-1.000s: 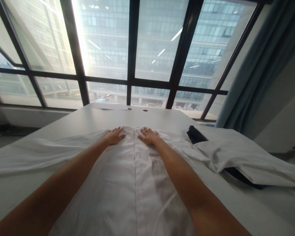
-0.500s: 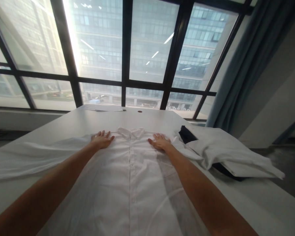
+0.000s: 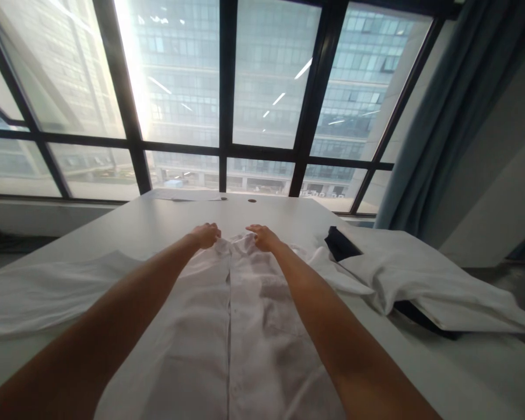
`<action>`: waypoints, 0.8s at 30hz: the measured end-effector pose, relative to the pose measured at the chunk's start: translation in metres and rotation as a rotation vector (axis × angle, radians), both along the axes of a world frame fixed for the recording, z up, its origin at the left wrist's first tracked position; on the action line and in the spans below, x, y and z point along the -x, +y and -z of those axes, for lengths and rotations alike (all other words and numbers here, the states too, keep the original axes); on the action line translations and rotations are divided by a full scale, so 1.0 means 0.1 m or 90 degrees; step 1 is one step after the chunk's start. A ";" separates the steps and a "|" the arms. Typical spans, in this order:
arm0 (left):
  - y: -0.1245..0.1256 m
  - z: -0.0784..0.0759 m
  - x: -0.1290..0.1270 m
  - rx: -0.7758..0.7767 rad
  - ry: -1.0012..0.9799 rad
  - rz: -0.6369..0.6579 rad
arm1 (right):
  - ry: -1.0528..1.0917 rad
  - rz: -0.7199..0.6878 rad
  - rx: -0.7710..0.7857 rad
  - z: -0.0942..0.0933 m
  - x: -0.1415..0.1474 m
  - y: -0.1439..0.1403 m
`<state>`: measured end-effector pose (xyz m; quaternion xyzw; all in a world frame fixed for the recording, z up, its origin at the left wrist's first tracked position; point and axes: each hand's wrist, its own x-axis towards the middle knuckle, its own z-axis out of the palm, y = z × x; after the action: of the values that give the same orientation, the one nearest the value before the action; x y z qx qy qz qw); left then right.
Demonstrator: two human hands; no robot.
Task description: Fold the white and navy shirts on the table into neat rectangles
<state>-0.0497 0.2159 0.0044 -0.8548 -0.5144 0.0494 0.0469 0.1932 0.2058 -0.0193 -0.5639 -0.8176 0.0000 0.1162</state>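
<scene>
A white button-front shirt (image 3: 245, 326) lies face up in front of me, its collar pointing toward the window. My left hand (image 3: 206, 235) is closed on the left side of the collar. On the other side, my right hand (image 3: 265, 237) pinches the collar between thumb and fingers. The collar (image 3: 238, 238) is bunched up between both hands, partly hidden by them. Wrinkles run down the shirt front along the button placket. Out to the left spreads a sleeve (image 3: 70, 280), partly covered by my left forearm.
The shirt lies on a white table (image 3: 284, 216). At right sits a heap of white cloth (image 3: 455, 286) with a dark piece (image 3: 341, 245) showing. A white sheet (image 3: 184, 195) rests at the far edge. Beyond stand a black-framed window (image 3: 223, 87) and a blue-grey curtain (image 3: 420, 146).
Both hands have moved inward from the flat shoulders to the collar, and their fingers have closed on it. The shirt's upper part has become bunched and more wrinkled.
</scene>
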 end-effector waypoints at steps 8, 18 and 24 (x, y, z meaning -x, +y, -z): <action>0.13 -0.22 0.34 0.032 -0.010 0.063 | -0.107 -0.010 0.058 -0.34 -0.02 -0.08; 0.00 -0.35 0.45 -0.075 -0.039 0.111 | -0.053 -0.060 0.050 -0.56 -0.16 -0.19; -0.12 -0.35 0.34 -0.103 -0.021 0.094 | 0.061 -0.028 -0.026 -0.53 -0.26 -0.26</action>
<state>-0.0833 0.2040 0.0391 -0.8845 -0.4532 -0.0097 0.1107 0.2192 0.1799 0.0342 -0.5427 -0.8232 0.0129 0.1663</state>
